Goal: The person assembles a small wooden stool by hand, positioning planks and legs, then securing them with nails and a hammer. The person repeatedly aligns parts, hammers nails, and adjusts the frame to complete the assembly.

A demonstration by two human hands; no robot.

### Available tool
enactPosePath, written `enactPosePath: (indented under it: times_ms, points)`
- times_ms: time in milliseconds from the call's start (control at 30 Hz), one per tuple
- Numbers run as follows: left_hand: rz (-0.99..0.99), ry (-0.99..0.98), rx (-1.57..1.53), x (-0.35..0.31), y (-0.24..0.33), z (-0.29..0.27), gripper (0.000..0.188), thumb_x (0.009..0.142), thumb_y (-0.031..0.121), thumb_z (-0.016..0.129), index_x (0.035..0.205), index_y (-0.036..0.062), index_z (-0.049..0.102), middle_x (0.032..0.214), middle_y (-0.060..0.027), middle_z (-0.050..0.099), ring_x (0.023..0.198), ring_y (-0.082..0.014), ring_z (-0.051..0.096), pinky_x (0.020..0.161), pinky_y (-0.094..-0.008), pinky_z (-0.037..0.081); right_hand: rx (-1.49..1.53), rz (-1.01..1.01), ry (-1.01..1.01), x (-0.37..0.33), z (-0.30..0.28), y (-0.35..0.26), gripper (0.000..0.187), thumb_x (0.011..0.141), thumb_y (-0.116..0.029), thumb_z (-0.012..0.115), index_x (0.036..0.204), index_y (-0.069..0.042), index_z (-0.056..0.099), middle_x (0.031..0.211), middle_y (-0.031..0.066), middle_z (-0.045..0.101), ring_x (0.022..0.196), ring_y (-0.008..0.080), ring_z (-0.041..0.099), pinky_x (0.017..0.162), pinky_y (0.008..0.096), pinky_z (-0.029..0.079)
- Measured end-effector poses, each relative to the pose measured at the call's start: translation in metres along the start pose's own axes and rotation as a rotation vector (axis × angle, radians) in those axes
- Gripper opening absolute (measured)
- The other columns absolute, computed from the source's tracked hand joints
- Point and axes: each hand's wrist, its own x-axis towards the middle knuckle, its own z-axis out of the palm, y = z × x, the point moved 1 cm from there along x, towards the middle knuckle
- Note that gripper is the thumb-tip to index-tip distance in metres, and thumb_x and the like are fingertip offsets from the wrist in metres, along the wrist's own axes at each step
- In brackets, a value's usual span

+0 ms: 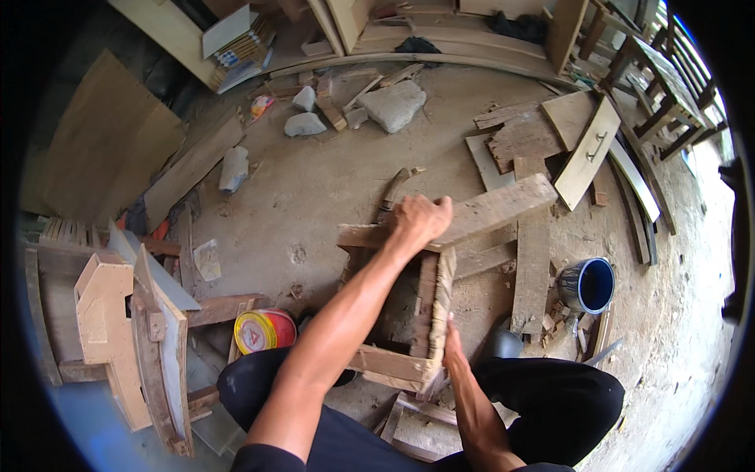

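A rough wooden frame (429,315) of old, weathered boards stands between my knees. Across its far end lies a wooden plank (499,211), jutting out to the right. My left hand (421,222) is closed on the plank's left part, its arm reaching over the frame. Lower down, my right hand (454,346) holds the frame's right side, with most of its fingers hidden behind the wood. Just beyond my left hand, a curved brown piece with a dark band (393,190) rests on the ground.
A blue bucket (586,285) stands at the right, a yellow and red tin (264,330) by my left knee. Boards and a drawer front (587,153) are piled far right. Stone chunks (393,105) lie farther off. Wooden furniture parts (106,315) crowd the left.
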Motion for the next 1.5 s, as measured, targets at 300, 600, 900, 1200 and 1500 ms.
enactPosePath:
  times_ms: [300, 600, 900, 1200, 1500]
  points:
    - [0.078, 0.214, 0.173, 0.034, -0.021, -0.047, 0.064, 0.086, 0.051, 0.039, 0.062, -0.0050, 0.059, 0.057, -0.0183, 0.056, 0.056, -0.0310, 0.053, 0.057, -0.0489, 0.043, -0.235, -0.159, 0.272, 0.040, 0.068, 0.014, 0.087, 0.087, -0.068, 0.046, 0.116, 0.013, 0.058, 0.114, 0.0243, 0.062, 0.105, 0.0308, 0.059, 0.091, 0.0393, 0.045]
    - [0.069, 0.318, 0.186, 0.025, -0.022, -0.052, 0.077, 0.083, 0.054, 0.037, 0.082, -0.0191, 0.062, 0.087, -0.0430, 0.058, 0.090, -0.0500, 0.061, 0.085, -0.0496, 0.047, -0.876, -0.219, 0.554, 0.009, 0.087, -0.017, 0.080, 0.093, -0.061, 0.035, 0.097, 0.014, 0.064, 0.101, 0.0388, 0.059, 0.104, 0.0465, 0.058, 0.092, 0.0485, 0.042]
    - [0.076, 0.372, 0.159, -0.005, -0.039, -0.038, 0.065, 0.087, 0.050, 0.042, 0.075, -0.0084, 0.068, 0.081, -0.0343, 0.063, 0.083, -0.0462, 0.065, 0.070, -0.0482, 0.052, -1.423, -0.307, 0.659, -0.065, 0.076, 0.008, 0.063, 0.083, -0.017, 0.054, 0.143, -0.017, 0.033, 0.138, 0.0250, 0.035, 0.123, 0.0441, 0.040, 0.096, 0.0593, 0.035]
    - [0.571, 0.668, 0.551, -0.017, -0.047, 0.005, 0.018, 0.094, 0.021, 0.049, 0.088, 0.0057, 0.055, 0.062, -0.0160, 0.053, 0.056, -0.0221, 0.054, 0.050, -0.0413, 0.046, -1.535, -0.105, 0.764, -0.056, 0.009, 0.026, 0.085, 0.082, -0.010, 0.062, 0.149, -0.031, 0.014, 0.146, 0.0238, 0.022, 0.117, 0.0423, 0.049, 0.087, 0.0513, 0.048]
    - [0.226, 0.658, 0.148, -0.023, -0.025, 0.045, 0.047, 0.083, 0.037, 0.043, 0.076, -0.0004, 0.071, 0.085, -0.0277, 0.067, 0.083, -0.0423, 0.066, 0.078, -0.0607, 0.046, -1.416, -0.309, 1.066, -0.069, 0.009, -0.157, 0.038, 0.086, -0.031, 0.055, 0.119, -0.012, 0.058, 0.116, 0.0215, 0.058, 0.106, 0.0391, 0.060, 0.091, 0.0462, 0.049]
